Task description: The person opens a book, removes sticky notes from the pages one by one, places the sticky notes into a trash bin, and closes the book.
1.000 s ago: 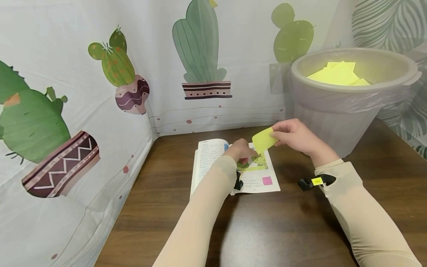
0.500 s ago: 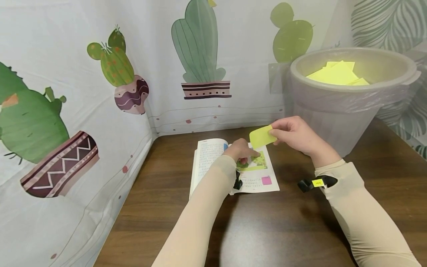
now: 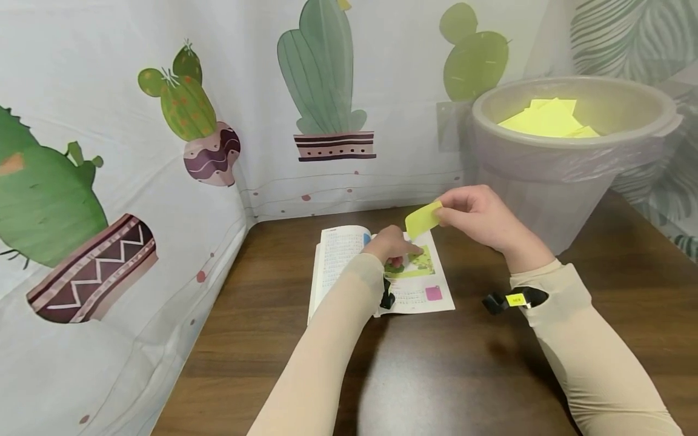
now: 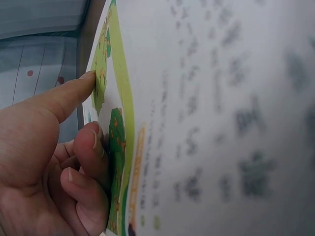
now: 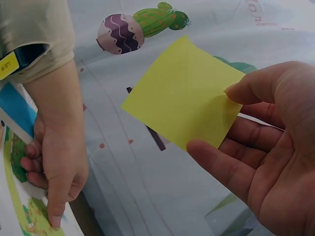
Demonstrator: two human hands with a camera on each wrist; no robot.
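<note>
My right hand (image 3: pixel 473 216) is raised over the far right of an open book, pinching a square yellow sticky note (image 5: pixel 183 96) by one edge between thumb and fingers. The note is clear of the page. On the book's right-hand page (image 3: pixel 436 303), which has a printed green picture (image 3: pixel 417 266), my left hand (image 3: pixel 391 243) rests. Its thumb (image 4: pixel 74 96) is straight, with the tip pressed on the picture, while the other fingers (image 4: pixel 88 152) bend loosely at the page and hold nothing. Part of the picture is hidden under that hand.
A grey bin (image 3: pixel 545 181) with a clear plastic liner stands at the back right, holding a heap of yellow sheets (image 3: pixel 551 119). Behind the brown wooden table (image 3: pixel 447 375) hangs a white cloth (image 3: pixel 262 72) with cactus prints, which also runs along the left side.
The right hand has moved slightly up and left with the sticky note, which is now turned a bit differently. The left hand stays put on the page.
</note>
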